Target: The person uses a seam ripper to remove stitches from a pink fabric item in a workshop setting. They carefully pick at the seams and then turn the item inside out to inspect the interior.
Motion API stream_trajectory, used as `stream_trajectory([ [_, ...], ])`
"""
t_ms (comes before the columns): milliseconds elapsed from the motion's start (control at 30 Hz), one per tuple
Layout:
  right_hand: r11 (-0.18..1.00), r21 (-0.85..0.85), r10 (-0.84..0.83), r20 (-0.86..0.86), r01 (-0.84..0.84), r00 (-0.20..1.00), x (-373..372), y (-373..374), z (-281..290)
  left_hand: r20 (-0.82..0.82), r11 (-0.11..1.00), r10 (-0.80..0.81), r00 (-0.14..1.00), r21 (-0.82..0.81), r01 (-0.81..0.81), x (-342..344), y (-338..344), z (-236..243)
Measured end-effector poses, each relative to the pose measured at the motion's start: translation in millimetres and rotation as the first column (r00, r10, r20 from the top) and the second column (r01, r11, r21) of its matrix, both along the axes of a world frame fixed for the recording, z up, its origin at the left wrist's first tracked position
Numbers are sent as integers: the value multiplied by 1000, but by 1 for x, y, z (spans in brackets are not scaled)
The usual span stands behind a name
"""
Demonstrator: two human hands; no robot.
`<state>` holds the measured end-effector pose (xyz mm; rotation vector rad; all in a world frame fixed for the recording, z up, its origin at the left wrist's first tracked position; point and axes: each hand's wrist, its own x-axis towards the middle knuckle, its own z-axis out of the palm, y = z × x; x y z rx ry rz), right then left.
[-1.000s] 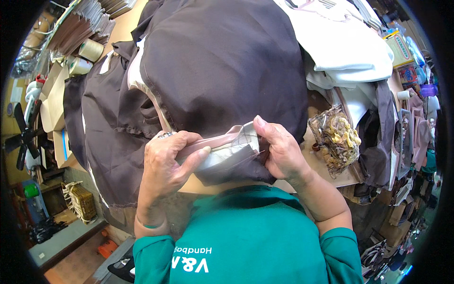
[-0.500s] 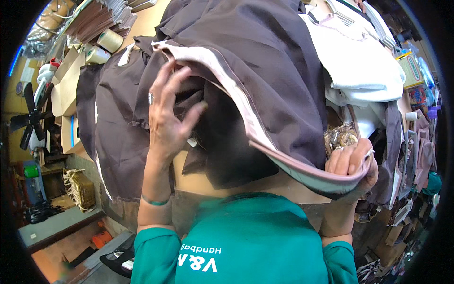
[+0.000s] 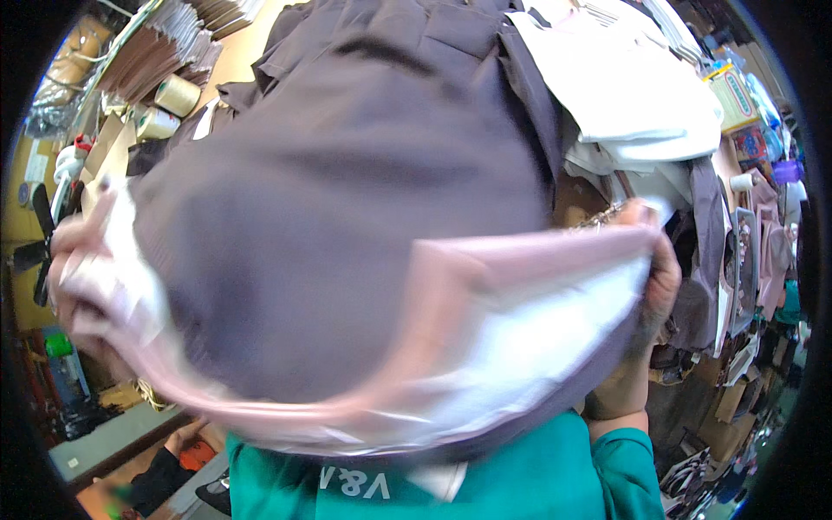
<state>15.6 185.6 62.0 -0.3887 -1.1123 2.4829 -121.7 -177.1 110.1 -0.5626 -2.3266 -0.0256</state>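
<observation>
A large piece of dark grey-brown cloth (image 3: 347,199) is stretched wide between my two hands. Along its near edge runs a pink and white band (image 3: 520,321), sagging in a curve in front of my green shirt and smeared by motion. At the far left, my left hand (image 3: 78,277) is closed on one end of the band, its fingers blurred. My right hand (image 3: 660,269) grips the other end, with the band running under its thumb side. The far part of the cloth lies bunched over the table.
White cloth (image 3: 624,95) lies at the back right. Thread cones (image 3: 178,95) and stacked sheets (image 3: 160,56) stand at the back left. A black fan (image 3: 35,251) is on the left. On the right are a grey tray (image 3: 743,269) and a small white spool (image 3: 742,182).
My left hand, open over the cloth before, has swung out to the left and closed on the band. The cloth has spread and its edge has come toward me. My right hand has kept its hold.
</observation>
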Motion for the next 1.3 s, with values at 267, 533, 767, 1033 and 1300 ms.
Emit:
stream_trajectory([
  [267,918,-114,390,92,-380,916,-32,-19,-52,421,929,-180,889,369,13,-3,46,-26],
  [533,911,-94,409,84,-402,909,-26,-31,-54,322,757,-645,693,395,521,47,170,-52],
  [767,941,9,334,124,-338,934,-27,-30,-68,455,692,-715,530,563,451,39,179,-82],
  [1033,872,62,475,124,-485,871,-29,-31,-61,649,699,-715,260,659,278,38,178,-78],
  [1300,849,338,321,280,-406,905,-22,-40,-60,632,653,-757,-164,732,-193,40,168,-83],
])
